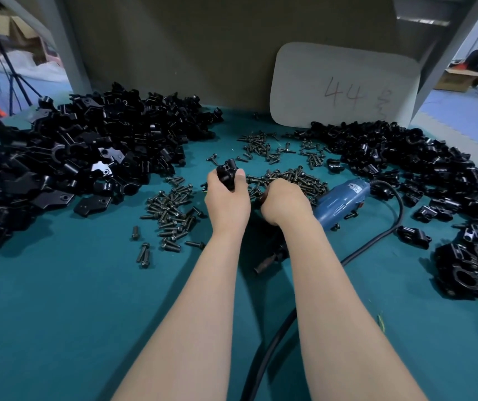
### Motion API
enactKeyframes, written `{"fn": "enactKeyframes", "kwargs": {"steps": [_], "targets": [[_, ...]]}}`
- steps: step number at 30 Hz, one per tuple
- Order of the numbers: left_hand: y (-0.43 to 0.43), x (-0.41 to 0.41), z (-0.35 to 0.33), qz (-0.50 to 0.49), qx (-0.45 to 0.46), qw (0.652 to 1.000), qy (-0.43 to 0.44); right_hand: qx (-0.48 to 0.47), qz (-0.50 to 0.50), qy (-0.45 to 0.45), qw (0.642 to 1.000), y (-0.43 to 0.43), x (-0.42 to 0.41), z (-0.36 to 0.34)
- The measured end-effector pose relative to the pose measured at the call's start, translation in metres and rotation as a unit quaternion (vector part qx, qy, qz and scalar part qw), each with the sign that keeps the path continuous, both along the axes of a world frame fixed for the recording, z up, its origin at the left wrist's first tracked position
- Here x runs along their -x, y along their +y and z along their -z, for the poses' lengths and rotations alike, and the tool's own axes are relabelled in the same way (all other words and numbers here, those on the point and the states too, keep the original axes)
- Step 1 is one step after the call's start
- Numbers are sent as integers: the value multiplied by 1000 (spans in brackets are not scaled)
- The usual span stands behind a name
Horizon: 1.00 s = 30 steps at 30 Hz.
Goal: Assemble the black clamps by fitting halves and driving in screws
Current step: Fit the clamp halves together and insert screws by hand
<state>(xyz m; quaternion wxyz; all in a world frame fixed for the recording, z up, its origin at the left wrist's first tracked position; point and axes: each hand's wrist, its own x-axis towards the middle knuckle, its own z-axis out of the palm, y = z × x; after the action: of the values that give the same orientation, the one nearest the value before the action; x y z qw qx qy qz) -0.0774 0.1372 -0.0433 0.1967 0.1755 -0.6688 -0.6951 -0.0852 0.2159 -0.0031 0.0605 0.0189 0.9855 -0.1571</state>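
Our left hand [226,199] gripped a black clamp [228,174] above the green surface [58,285]. Our right hand [282,202] lay curled on the screw pile [292,179] beside the blue screwdriver [339,201]; what it held, we could not tell.

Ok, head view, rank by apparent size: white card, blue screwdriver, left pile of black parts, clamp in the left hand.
1. left pile of black parts
2. white card
3. blue screwdriver
4. clamp in the left hand
Card is farthest back; true size unsure.

A white rounded-corner card [344,82] marked "44" in red stands against the grey back panel [174,39]. A brown cardboard box [454,79] sits far right.
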Motion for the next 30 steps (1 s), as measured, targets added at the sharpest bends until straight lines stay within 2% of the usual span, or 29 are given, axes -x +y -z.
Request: {"fn": "enactKeyframes", "kwargs": {"steps": [2, 4, 7, 10, 15, 25, 30], "targets": [[-1, 0, 1, -5, 4, 1000, -1, 34, 8, 4, 999, 1, 0, -1], [-2, 0, 0, -13, 21, 1000, -5, 110, 20, 36, 993, 5, 2, -4], [-2, 0, -1, -26, 65, 998, -3, 235, 32, 134, 962, 12, 3, -14], [0, -3, -2, -28, 123, 992, 15, 292, 6, 187, 938, 12, 1, -19], [2, -6, -1, -26, 183, 982, 28, 272, -44, 188, 943, 6, -1, -21], [7, -10, -4, -9, 258, 966, 28, 245, -61, 214, 944, 4, -2, -22], [6, -11, -5, -17, 235, 972, 5, 270, -50, 220, 936, -2, -4, -16]]}}
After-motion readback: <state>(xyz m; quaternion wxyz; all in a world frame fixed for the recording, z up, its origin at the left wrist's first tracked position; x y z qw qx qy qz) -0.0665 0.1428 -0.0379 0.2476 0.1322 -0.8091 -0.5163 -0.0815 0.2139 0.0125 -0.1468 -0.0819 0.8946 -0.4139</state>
